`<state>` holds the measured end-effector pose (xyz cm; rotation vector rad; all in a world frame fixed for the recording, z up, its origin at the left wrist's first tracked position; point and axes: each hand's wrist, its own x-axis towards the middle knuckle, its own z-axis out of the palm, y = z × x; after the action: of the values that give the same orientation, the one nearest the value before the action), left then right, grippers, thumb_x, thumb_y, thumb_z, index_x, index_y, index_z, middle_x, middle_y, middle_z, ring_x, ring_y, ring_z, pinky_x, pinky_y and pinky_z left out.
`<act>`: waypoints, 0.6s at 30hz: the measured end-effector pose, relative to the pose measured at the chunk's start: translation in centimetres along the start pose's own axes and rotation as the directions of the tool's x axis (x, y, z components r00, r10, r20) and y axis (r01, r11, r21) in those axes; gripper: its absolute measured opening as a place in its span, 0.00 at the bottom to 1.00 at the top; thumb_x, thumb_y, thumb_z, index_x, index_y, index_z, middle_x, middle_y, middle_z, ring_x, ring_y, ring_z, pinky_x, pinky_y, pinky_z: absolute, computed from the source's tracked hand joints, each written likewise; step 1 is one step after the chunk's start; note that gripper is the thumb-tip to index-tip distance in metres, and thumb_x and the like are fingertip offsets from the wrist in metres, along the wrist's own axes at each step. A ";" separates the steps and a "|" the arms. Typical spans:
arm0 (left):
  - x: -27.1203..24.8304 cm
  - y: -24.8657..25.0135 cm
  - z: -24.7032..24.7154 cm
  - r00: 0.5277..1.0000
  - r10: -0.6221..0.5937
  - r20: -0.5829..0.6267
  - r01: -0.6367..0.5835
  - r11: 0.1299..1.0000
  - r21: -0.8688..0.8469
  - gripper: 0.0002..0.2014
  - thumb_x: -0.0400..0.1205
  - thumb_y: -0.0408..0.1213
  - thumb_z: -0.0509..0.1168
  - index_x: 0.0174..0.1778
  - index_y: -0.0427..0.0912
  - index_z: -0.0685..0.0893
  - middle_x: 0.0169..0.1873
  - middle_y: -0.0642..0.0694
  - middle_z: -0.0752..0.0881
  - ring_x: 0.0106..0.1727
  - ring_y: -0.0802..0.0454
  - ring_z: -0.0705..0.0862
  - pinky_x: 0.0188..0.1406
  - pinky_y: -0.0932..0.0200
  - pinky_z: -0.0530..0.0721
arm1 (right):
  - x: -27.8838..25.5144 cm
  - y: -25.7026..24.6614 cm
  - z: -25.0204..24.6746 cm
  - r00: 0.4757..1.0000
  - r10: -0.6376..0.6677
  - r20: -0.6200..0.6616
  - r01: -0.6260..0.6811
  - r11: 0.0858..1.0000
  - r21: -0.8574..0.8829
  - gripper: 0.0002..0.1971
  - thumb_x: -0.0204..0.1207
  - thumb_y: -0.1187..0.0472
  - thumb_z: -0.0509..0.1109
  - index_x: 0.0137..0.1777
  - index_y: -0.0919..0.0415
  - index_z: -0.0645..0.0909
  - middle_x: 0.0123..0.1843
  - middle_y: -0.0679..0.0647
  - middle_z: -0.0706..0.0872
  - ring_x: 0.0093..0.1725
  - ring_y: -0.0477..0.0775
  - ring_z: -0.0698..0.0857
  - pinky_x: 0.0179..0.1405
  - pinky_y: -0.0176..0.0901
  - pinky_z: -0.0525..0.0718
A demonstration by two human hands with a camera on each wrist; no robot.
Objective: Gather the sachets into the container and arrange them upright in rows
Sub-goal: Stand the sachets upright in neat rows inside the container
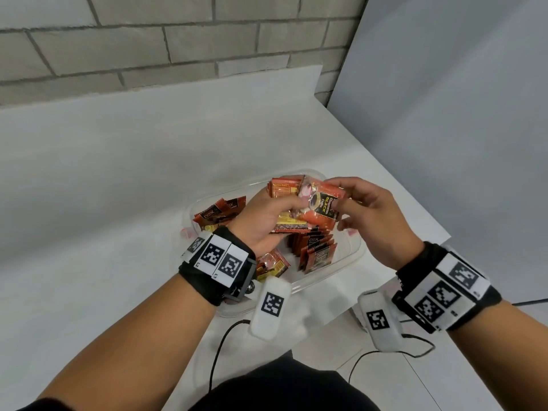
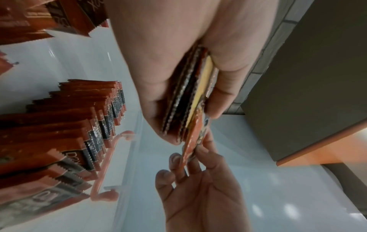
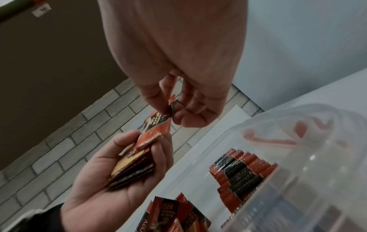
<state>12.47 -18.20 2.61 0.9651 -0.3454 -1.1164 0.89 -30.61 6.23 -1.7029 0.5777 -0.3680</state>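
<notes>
Above the clear plastic container my left hand grips a stack of red-and-black coffee sachets, edge-on in the left wrist view and the right wrist view. My right hand pinches the top sachet of that stack between thumb and fingertips. Inside the container a row of sachets stands upright. Loose sachets lie tilted at its far left, and more sachets lie under my left wrist.
The container sits on a white table near its right edge. A grey brick wall runs behind, a white panel stands at the right. Cables hang from both wrist cameras over a tiled floor.
</notes>
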 end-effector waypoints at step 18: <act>-0.8 1.3 -0.8 0.978 0.011 -0.207 -0.039 0.991 -0.131 0.07 0.82 0.35 0.63 0.54 0.38 0.81 0.39 0.39 0.85 0.36 0.45 0.83 0.36 0.53 0.83 | 0.1 0.5 -3.2 0.908 0.000 0.420 0.317 0.656 -0.685 0.16 0.75 0.74 0.68 0.52 0.52 0.88 0.48 0.46 0.90 0.42 0.43 0.86 0.44 0.26 0.80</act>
<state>13.47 -17.01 3.38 0.9444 -0.1117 -0.9933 -0.85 -33.30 6.41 -2.5643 0.2746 0.1340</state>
